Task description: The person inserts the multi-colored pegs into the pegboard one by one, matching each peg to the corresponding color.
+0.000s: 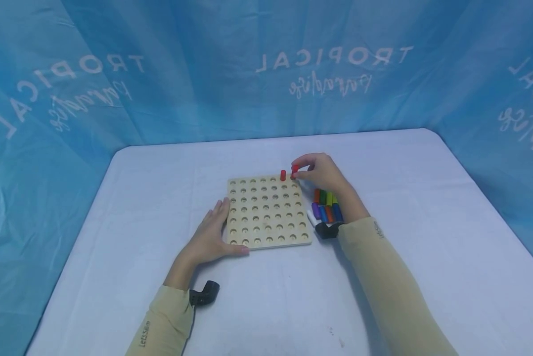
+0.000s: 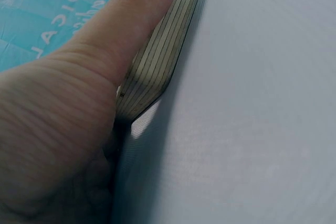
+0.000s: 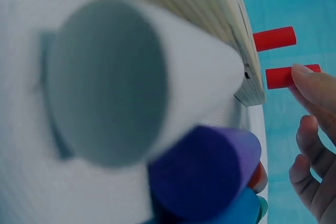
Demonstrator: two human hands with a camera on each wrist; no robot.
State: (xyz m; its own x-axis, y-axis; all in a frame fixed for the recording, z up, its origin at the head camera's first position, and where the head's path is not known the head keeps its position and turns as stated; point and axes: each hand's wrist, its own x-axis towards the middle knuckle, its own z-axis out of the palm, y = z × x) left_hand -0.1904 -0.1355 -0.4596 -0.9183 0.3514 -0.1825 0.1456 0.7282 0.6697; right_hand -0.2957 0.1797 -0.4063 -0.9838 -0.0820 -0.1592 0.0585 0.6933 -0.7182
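A square wooden pegboard (image 1: 265, 222) with rows of round holes lies on the table. My left hand (image 1: 210, 235) rests against its near left corner, fingers straight along the left side and thumb on the front edge. Between thumb and fingertips, my right hand (image 1: 322, 173) pinches a red peg (image 3: 280, 77) over the board's far right corner. In the right wrist view that peg's lower end is close to the board's surface; whether it is in the hole I cannot tell. Another red peg (image 1: 283, 175) stands upright in the adjoining hole of the far row.
Right of the board, several coloured pegs lie together, partly below my right forearm, among them a purple peg (image 1: 316, 210), a green peg (image 1: 323, 197) and a white peg (image 1: 312, 217). White cloth covers the table (image 1: 137, 198). A blue printed curtain (image 1: 204, 99) hangs behind.
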